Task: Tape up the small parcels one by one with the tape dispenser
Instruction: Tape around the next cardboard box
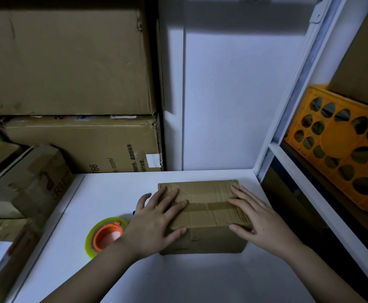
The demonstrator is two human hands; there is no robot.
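A small brown cardboard parcel (207, 206) sits on the white table (178, 278), with strips of clear tape across its top. My left hand (156, 219) lies flat on the parcel's left side, fingers spread over the top edge. My right hand (259, 217) rests flat on its right side, thumb along the front top edge. The tape dispenser (104, 236), a roll of yellowish tape on an orange core, lies flat on the table just left of my left wrist.
Large cardboard boxes (69, 62) are stacked against the wall at the back left, and smaller boxes (25, 182) crowd the table's left edge. A white shelf frame (292, 171) stands at the right, holding an orange crate (340, 147).
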